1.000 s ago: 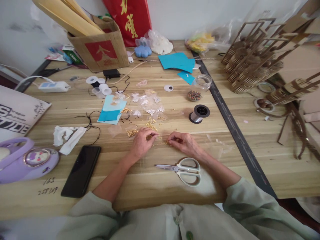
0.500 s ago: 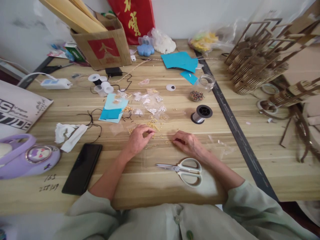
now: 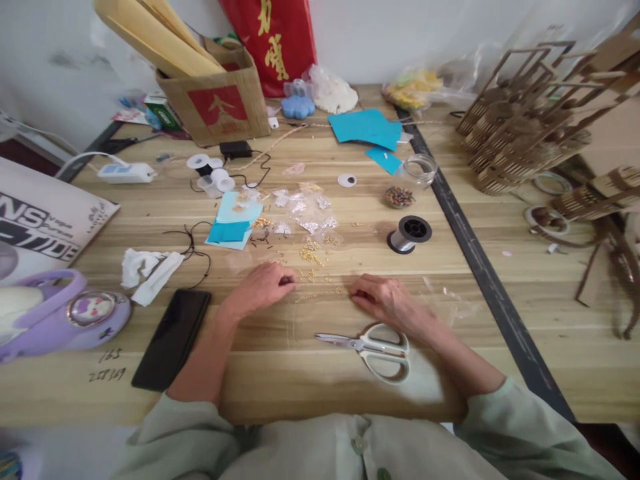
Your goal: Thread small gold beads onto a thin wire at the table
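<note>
My right hand (image 3: 383, 300) pinches the right end of a thin strand of gold beads (image 3: 317, 295), which lies across the wood and has a small ring-like loop near the fingertips. To the left of the strand, my left hand (image 3: 265, 288) rests low with its fingers closed together; anything between them is too small to make out. Loose gold beads (image 3: 310, 253) are scattered just beyond both hands. On my side of the strand lie scissors (image 3: 363, 343) with pale handles, blades slightly parted and pointing left.
A spool of fine wire (image 3: 410, 235) and a glass jar of beads (image 3: 400, 193) stand at the right. Small clear bags (image 3: 305, 207) and blue cards (image 3: 230, 230) lie beyond the hands. A black phone (image 3: 173, 337) and a purple bottle (image 3: 65, 313) are at the left.
My left hand has drawn left and slightly towards me, its fingers more curled, uncovering more gold beads. My right hand stays at the strand's end. The whole view has shifted slightly.
</note>
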Motion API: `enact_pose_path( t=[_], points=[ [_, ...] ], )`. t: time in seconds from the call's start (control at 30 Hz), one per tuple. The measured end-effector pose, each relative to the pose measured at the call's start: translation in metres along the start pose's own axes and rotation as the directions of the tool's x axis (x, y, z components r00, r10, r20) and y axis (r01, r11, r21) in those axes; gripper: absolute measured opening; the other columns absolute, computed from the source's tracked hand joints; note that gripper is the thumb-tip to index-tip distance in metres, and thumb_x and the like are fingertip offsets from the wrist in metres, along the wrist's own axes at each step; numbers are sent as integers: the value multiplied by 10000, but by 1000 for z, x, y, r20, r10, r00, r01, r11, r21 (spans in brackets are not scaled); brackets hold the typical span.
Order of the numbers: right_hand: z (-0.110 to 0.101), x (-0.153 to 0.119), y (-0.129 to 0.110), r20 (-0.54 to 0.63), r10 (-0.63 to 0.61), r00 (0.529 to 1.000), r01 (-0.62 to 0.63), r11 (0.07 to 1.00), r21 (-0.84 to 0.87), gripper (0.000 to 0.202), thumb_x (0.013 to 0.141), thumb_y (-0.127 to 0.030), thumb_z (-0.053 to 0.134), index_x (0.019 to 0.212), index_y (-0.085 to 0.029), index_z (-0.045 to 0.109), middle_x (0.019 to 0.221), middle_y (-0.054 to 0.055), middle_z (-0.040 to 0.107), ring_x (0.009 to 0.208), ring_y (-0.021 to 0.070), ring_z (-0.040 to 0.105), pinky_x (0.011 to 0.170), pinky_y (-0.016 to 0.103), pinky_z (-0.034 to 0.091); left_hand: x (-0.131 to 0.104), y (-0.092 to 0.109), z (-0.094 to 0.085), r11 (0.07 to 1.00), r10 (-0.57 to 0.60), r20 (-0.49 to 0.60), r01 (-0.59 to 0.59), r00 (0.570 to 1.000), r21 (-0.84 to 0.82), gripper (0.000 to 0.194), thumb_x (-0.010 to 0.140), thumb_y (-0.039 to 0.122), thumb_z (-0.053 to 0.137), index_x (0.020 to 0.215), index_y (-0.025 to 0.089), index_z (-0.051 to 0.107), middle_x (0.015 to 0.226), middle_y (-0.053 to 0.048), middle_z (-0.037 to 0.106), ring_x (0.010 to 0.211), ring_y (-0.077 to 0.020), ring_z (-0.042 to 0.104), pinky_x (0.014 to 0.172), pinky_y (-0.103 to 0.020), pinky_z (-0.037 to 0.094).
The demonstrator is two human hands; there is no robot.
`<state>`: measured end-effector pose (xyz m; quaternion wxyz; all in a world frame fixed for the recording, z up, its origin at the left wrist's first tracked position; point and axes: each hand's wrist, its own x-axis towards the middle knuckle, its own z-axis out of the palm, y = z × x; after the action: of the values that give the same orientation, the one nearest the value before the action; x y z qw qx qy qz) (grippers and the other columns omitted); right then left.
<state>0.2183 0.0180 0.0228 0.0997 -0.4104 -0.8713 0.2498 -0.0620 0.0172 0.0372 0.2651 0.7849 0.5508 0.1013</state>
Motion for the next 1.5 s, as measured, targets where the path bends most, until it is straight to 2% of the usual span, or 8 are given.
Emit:
enact_pose_path(
  t=[0.23, 0.43, 0.63, 0.97, 1.07, 1.17, 1.37, 1.5],
  points=[
    [-5, -2, -3, 7, 8, 1000, -8, 1000, 7, 130, 905, -284, 510, 833, -187, 558, 828, 38, 607, 687, 144, 573, 606, 237, 337, 5, -11, -4, 991, -96, -243, 71, 965, -111, 62, 758, 185, 609, 746, 172, 669, 736, -26, 685, 657, -137, 589, 618, -246, 435],
    [4, -1, 3, -64, -21, 998, 23, 999, 33, 216, 944, -323, 428, 825, -186, 547, 788, 29, 593, 651, 127, 542, 597, 233, 331, 12, -4, 12, 995, 29, -238, -52, 971, -88, 113, 755, 140, 637, 860, 170, 666, 823, -35, 667, 814, -167, 598, 761, -300, 471],
    [12, 2, 14, -137, 18, 990, -3, 994, 113, 122, 893, -267, 502, 817, -180, 541, 750, 9, 580, 577, 103, 488, 561, 220, 335, 14, -1, 22, 993, 119, -225, -119, 967, 15, 103, 766, 187, 663, 867, 169, 670, 864, -47, 663, 891, -199, 570, 838, -350, 447],
    [8, 1, 12, -52, -21, 998, 27, 993, 112, 50, 854, -194, 527, 845, -186, 576, 807, 10, 583, 628, 100, 525, 593, 209, 357, 17, -8, 31, 986, 166, -222, -154, 961, 71, 53, 780, 163, 641, 824, 169, 670, 824, -38, 645, 858, -190, 551, 816, -342, 445],
    [6, 0, 10, -27, -15, 1000, 16, 998, 66, 38, 851, -201, 543, 849, -184, 578, 799, 6, 589, 649, 108, 538, 610, 214, 354, 17, -7, 32, 983, 184, -286, -169, 941, 77, 38, 797, 174, 626, 808, 164, 661, 808, -38, 641, 830, -183, 550, 798, -342, 449],
    [3, -1, 7, -11, -2, 1000, 2, 1000, 6, 42, 856, -213, 547, 852, -185, 578, 813, 9, 602, 687, 122, 554, 625, 221, 345, 15, 4, 34, 965, 262, -366, -252, 893, 75, 81, 834, 193, 587, 851, 160, 658, 830, -46, 630, 855, -179, 537, 806, -342, 452],
    [0, -1, 0, 26, 29, 999, -26, 994, -107, 64, 870, -226, 539, 850, -180, 578, 845, 17, 620, 700, 130, 562, 608, 229, 315, 8, 37, 46, 890, 455, -244, -440, 856, 116, 181, 886, 167, 496, 954, 169, 664, 928, -79, 575, 958, -191, 483, 855, -353, 449],
    [1, 0, -1, 37, 44, 998, -38, 988, -147, 98, 887, -215, 508, 853, -170, 588, 848, 26, 623, 707, 130, 569, 615, 231, 313, 8, 43, 55, 860, 507, -184, -482, 842, 166, 213, 892, 165, 480, 1021, 175, 649, 959, -84, 552, 989, -201, 462, 876, -368, 449]
  ],
)
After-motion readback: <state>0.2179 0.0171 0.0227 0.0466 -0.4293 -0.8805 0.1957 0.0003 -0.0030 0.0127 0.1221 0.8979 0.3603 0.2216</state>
